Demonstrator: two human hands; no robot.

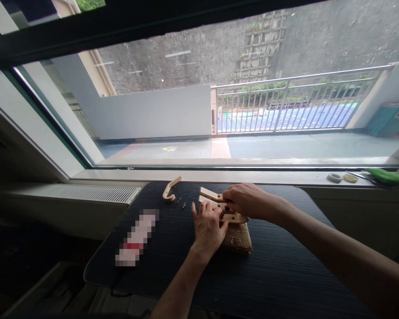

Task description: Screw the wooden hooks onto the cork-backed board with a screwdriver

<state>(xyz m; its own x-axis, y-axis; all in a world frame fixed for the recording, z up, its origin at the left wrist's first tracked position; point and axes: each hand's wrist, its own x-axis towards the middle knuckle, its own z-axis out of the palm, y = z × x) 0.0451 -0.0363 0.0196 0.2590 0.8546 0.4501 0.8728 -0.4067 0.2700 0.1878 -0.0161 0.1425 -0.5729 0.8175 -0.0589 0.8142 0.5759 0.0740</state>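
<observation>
pale wooden hooks (241,219) with dark holes lie side by side over a brown block (237,239) on the table (279,270), long axes left to right, angled ends pointing left. the left hand (209,222), half curled, touches them; the right hand (245,200) bunches its fingers there; both holds are unclear.

My left fingers (214,212) and right fingers (228,195) touching pale wooden hooks (240,219); brown block (238,242) beneath, on dark bench (279,252). Loose hook (170,185) at far left, small screws (184,205) just beside it.
</observation>
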